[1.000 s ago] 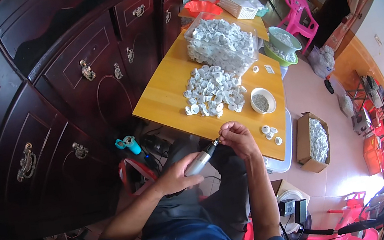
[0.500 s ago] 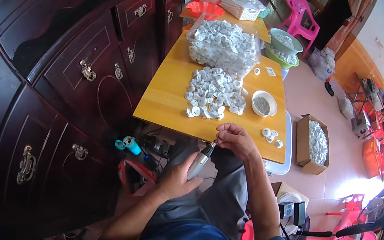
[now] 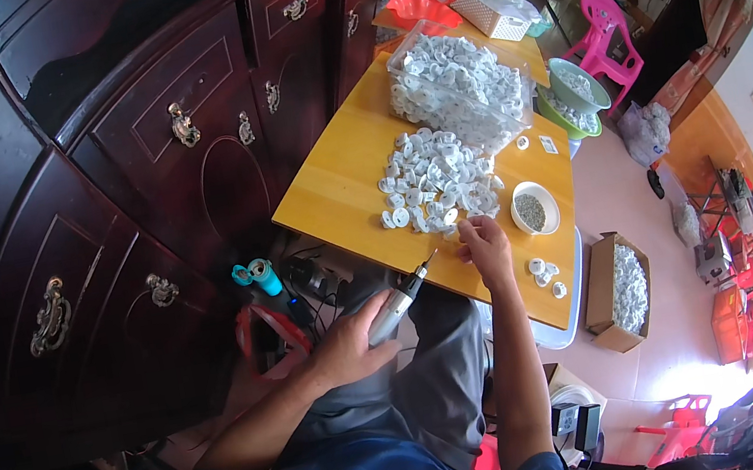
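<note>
My left hand (image 3: 355, 343) is wrapped round a silver-grey electric screwdriver (image 3: 394, 312), held above my lap. Its dark nose and thin bit (image 3: 431, 258) point up and away over the table's near edge, with nothing visible on the tip. My right hand (image 3: 486, 246) is over the table, at the near edge of a loose pile of small round white plastic parts (image 3: 436, 175). The fingers of that hand are curled together; whatever they hold, if anything, is hidden. Just right of it stands a white bowl (image 3: 549, 218) of small grey metal pieces.
Several white parts (image 3: 544, 273) lie apart at the yellow table's (image 3: 328, 183) right edge. Beyond the pile stands a clear bin (image 3: 461, 86) heaped with such parts. A cardboard box (image 3: 615, 290) of white pieces is on the floor. Dark cabinets (image 3: 176, 169) line the left.
My right hand has moved away from the screwdriver tip, forward to the pile's near edge. The left hand still grips the screwdriver, whose bit now shows bare. The view has shifted slightly.
</note>
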The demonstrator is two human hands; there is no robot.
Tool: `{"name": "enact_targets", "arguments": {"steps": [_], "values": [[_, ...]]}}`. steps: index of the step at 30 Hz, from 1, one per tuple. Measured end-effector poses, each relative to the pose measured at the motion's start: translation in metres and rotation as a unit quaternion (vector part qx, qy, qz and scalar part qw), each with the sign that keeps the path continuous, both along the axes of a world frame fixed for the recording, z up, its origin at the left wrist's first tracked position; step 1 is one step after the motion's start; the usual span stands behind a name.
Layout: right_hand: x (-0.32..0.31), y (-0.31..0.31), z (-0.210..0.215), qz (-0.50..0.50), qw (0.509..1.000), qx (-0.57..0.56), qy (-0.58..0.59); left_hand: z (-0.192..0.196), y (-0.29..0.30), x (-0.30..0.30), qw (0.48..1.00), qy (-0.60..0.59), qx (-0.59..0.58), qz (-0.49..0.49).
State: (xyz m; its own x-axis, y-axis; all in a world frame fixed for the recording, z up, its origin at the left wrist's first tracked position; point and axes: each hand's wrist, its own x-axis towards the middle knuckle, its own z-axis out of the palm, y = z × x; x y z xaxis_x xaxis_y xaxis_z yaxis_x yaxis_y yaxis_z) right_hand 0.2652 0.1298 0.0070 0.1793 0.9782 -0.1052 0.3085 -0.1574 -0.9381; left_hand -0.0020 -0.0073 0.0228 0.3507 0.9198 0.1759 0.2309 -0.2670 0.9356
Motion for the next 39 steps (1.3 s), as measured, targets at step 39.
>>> {"name": "enact_targets", "arguments": {"steps": [39], "values": [[0.013, -0.03, -0.022, 0.044, 0.971, 0.045, 0.231, -0.009, 0.029, 0.029, 0.998, 0.032, -0.04, -0.044]]}}
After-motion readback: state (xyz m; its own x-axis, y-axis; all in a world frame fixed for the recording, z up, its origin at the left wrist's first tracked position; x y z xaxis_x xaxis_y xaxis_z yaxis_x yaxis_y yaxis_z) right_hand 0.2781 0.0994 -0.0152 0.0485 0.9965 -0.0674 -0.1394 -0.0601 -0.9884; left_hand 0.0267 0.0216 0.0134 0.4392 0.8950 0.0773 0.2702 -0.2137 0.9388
